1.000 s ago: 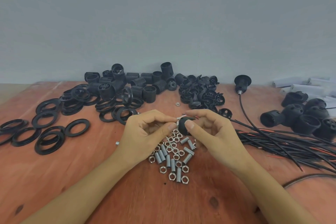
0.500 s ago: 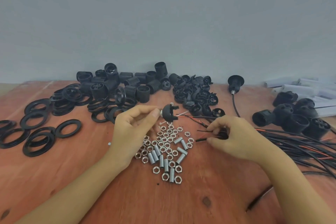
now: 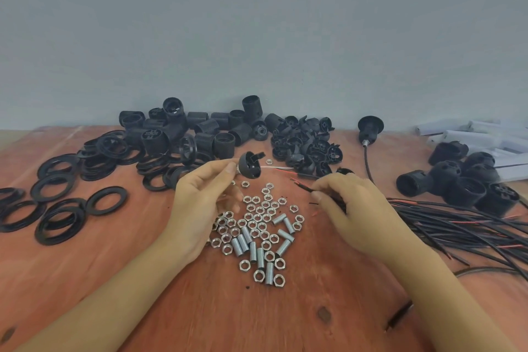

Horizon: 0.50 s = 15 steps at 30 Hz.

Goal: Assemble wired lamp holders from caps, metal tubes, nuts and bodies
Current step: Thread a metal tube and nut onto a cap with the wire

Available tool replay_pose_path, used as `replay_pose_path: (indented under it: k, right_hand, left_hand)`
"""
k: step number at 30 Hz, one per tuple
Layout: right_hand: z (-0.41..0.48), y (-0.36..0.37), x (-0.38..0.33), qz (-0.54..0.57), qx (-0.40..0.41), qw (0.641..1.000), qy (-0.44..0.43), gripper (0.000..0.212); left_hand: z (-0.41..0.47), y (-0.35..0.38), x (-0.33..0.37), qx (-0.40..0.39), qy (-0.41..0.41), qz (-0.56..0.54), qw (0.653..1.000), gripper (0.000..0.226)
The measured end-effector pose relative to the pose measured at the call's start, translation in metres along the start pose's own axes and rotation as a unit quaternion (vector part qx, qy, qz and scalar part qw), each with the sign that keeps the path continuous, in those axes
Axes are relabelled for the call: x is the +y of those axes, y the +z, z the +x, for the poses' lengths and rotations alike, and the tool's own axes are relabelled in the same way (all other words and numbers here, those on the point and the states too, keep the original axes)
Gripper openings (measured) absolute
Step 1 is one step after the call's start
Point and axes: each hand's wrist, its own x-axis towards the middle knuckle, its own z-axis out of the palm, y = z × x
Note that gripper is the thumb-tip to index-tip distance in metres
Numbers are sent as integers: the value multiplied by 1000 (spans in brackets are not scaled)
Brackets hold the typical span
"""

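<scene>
While nuts [image 3: 258, 210] and metal tubes [image 3: 253, 251] lie heaped on the desk [image 3: 257, 320] beneath, the left hand [image 3: 200, 203] holds a black cap [image 3: 249, 166] aloft, grip pinched on its narrow end, open side facing the right hand [image 3: 351, 208], whose grip is closed on a wire [image 3: 303, 188] near its bared tip, seemingly aligned for threading.

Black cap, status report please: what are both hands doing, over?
Left hand pinches cap. Right hand pinches wire, tip apart from cap. Nuts lie below, not blocking.
</scene>
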Motion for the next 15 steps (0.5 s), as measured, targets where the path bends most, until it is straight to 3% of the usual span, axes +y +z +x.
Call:
replay_pose_path:
  k: [8, 15]
  right_hand:
    - [-3, 5, -17, 47, 39, 998, -27, 31]
    - [-5, 7, -23, 29, 37, 998, -42, 27]
  left_hand:
    - [0, 0, -4, -27, 24, 73, 997, 18]
    - [-5, 4, -5, -64, 50, 128, 988, 20]
